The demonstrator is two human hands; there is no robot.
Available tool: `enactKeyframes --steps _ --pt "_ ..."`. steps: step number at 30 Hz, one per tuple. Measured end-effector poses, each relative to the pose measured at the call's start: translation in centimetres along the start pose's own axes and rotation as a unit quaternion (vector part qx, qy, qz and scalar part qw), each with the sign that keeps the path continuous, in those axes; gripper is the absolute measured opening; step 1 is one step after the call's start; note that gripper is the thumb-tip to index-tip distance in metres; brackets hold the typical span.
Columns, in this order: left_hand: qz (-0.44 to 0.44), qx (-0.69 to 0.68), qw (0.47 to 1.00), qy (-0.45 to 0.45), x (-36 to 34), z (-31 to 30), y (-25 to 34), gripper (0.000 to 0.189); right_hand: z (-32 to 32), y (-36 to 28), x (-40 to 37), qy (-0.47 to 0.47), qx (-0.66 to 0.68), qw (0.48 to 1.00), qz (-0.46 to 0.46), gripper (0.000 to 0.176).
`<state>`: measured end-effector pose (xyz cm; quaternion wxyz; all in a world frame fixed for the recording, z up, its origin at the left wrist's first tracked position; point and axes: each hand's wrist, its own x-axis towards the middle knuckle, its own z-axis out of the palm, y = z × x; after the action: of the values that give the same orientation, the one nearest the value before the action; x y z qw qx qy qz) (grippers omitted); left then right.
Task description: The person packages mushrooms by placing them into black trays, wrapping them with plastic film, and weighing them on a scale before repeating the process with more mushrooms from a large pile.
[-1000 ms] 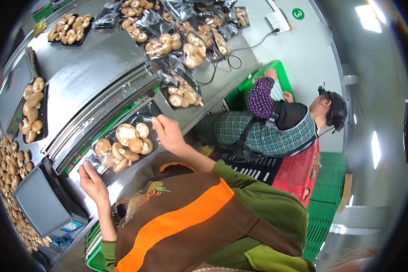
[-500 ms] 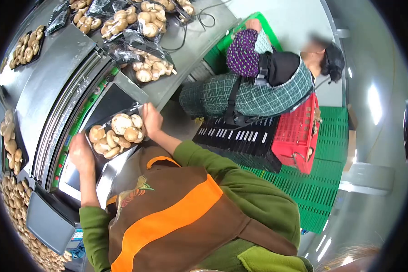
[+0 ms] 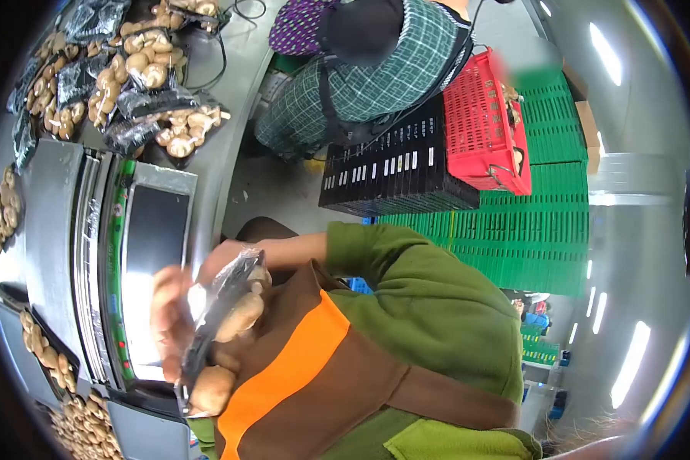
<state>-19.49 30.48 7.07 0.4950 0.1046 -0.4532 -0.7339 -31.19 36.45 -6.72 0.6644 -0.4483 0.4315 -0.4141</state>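
Observation:
A black tray of mushrooms [image 3: 238,318] under clear film is tipped up on its side before my apron, mushrooms toward me and dark underside to the left. My right hand [image 3: 226,257] grips its upper end, partly hidden by the crinkled film. Along the underside is my left hand [image 3: 170,318], blurred, its fingers curled at the tray's lower end. Just left of both hands lies the wrapping machine's bright plate [image 3: 142,276], with a dark panel [image 3: 157,222] above it.
Wrapped mushroom trays [image 3: 149,61] crowd the steel table at upper left. Loose mushrooms [image 3: 88,425] are heaped at lower left. A co-worker in a checked apron [image 3: 376,61] bends beside stacked black trays [image 3: 391,172], a red crate [image 3: 475,115] and green crates [image 3: 514,238].
The tray has swung from lying face up over the machine to standing on its side close to my apron. Both hands moved down with it, and my view turned.

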Motion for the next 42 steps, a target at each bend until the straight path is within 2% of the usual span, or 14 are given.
enactKeyframes --steps 1,2,4,6,7,10,13,15,21,25,29,33,37,42 --pt "-0.268 -0.263 0.921 -0.109 0.3 -2.3 0.4 0.058 -1.2 -2.1 -1.7 0.13 -0.201 0.97 0.03 0.028" --pt "-0.494 -0.479 0.696 -0.206 1.1 -4.7 0.3 0.058 -1.8 -6.8 -3.1 0.169 -0.055 0.983 0.048 0.034" --pt "-0.452 -0.355 0.808 -0.131 1.0 -3.4 0.6 0.058 -3.2 -12.2 -5.7 0.155 0.177 0.972 0.003 0.05" --pt "-0.468 -0.273 0.833 -0.112 0.7 -4.2 0.2 0.058 -2.5 -14.6 -7.0 0.08 0.018 0.992 -0.091 0.047" --pt "-0.476 -0.238 0.84 -0.109 0.6 -4.8 -0.2 0.057 -2.1 -15.8 -7.4 0.046 -0.109 0.986 -0.118 0.047" --pt "-0.504 -0.077 0.851 -0.126 -0.3 -7.6 -1.9 0.057 -2.8 -13.3 -5.9 0.159 0.071 0.983 0.06 0.044" --pt "-0.589 0.088 0.787 -0.158 -2.0 -11.0 -7.2 0.057 -7.1 -8.1 -2.6 0.255 0.309 0.916 -0.021 0.041" --pt "-0.566 -0.13 0.813 0.03 1.1 -5.6 -3.3 0.052 -11.7 -8.6 -0.1 0.288 0.33 0.895 -0.079 0.042" --pt "-0.431 0.13 0.883 0.132 0.2 -7.3 -0.6 0.034 -25.6 -16.9 9.4 0.425 0.347 0.798 -0.25 0.043" --pt "-0.202 0.253 0.928 0.185 -0.4 -10.0 1.9 0.021 -25.0 -16.7 17.8 0.211 0.412 0.868 -0.182 0.039" --pt "-0.04 0.489 0.78 0.388 -0.4 -16.0 4.3 0.027 -12.5 -17.8 26.2 0.098 0.292 0.95 0.05 0.027" --pt "0.047 0.699 0.545 0.46 2.1 -21.1 7.8 0.075 -1.0 -18.1 39.0 0.062 -0.009 0.998 0.014 0.027" --pt "0.023 0.723 0.47 0.506 5.5 -26.7 9.8 0.11 9.5 -16.7 49.5 -0.11 -0.375 0.866 -0.313 0.046" --pt "-0.065 0.724 0.513 0.457 8.2 -31.4 10.4 0.114 13.1 -13.8 51.8 -0.285 -0.576 0.731 -0.229 0.065"
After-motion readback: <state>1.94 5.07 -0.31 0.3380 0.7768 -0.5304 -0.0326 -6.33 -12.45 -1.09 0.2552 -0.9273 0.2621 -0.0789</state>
